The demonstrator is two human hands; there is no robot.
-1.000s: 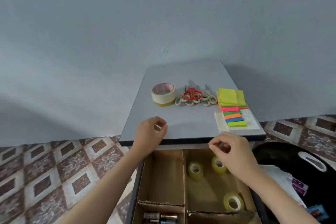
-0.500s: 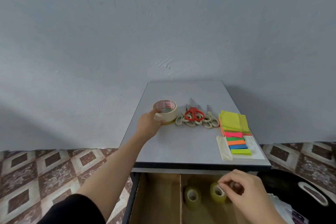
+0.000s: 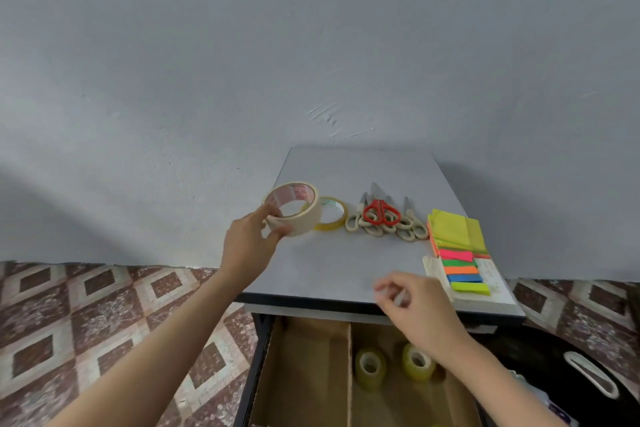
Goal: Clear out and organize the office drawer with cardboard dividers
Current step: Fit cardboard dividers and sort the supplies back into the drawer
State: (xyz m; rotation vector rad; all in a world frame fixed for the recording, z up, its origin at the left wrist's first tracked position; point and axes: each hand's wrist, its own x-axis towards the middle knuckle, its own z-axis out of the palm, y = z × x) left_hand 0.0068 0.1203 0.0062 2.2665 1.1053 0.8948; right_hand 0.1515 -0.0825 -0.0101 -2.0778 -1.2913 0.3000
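My left hand [image 3: 251,239] grips a wide cream masking tape roll [image 3: 298,215], tilted up off the grey cabinet top [image 3: 346,263]. A thin yellow tape roll [image 3: 334,227] lies flat where it stood. My right hand [image 3: 415,308] hovers over the cabinet's front edge with fingers pinched together; whether it holds anything is unclear. Below, the open drawer [image 3: 304,371] has cardboard dividers [image 3: 349,374], and two clear tape rolls [image 3: 370,366] [image 3: 417,362] stand in the right compartment.
Several scissors [image 3: 384,218], one red-handled, lie in a row on the cabinet top. Yellow sticky notes [image 3: 457,230] and coloured flags [image 3: 462,270] sit at the right. A black bin [image 3: 554,374] with a white handle stands right of the drawer. Patterned floor tiles lie left.
My left hand reached to the masking tape roll, gripped it and tipped it up, uncovering the thin yellow roll. My right hand rose from the drawer to the cabinet's front edge.
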